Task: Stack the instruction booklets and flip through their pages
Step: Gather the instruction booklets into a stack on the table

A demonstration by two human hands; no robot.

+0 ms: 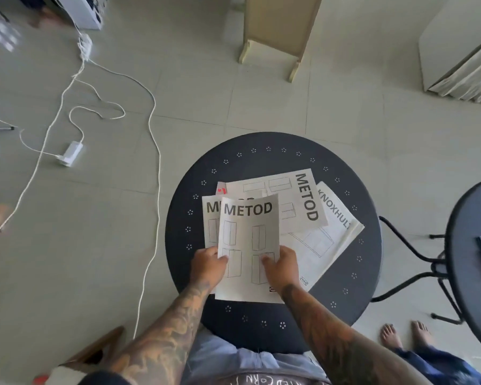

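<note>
Top METOD booklet [249, 245] pinched at both side edges: left hand [207, 263] and right hand [282, 266], fingers clamped on it. Held over loose booklets [303, 207] mid-table; round dark table [261, 151].

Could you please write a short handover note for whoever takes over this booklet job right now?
Left hand and right hand each grip a lower side of the top METOD booklet, thumbs on its cover.
It overlaps a second METOD booklet; a sideways METOD booklet and the KNOXHULT booklet lie fanned out on the round dark table.
Done: booklets gathered loosely.
Left: square the stack, then flip through the pages.
</note>
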